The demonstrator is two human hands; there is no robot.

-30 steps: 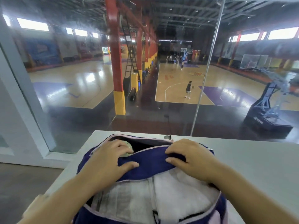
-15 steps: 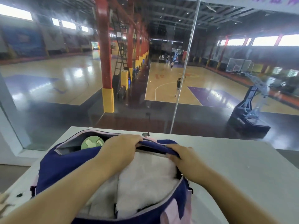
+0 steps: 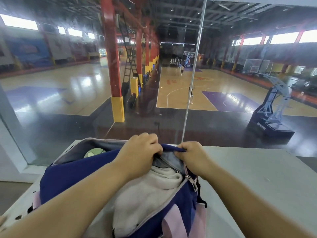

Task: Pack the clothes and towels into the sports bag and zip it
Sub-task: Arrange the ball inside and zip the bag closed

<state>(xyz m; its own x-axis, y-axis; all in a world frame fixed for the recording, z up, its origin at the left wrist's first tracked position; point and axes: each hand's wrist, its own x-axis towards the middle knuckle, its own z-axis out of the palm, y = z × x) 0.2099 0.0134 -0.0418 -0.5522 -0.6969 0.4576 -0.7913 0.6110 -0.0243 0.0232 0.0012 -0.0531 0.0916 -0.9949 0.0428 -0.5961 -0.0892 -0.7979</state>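
Sports bag (image 3: 72, 176) near table (image 3: 257, 177) far edge; left hand (image 3: 139, 152), right hand (image 3: 192, 155) both pinch bag's far rim, white towel (image 3: 151, 189) below.

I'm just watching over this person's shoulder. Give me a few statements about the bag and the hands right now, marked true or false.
1. The sports bag is fully zipped. False: it gapes open, with the white towel showing.
2. Both hands grip the bag's far end. True: left hand, right hand.
3. The bag lies on the floor. False: it rests on a pale table.
4. A green round item shows in the bag's far pocket. True.
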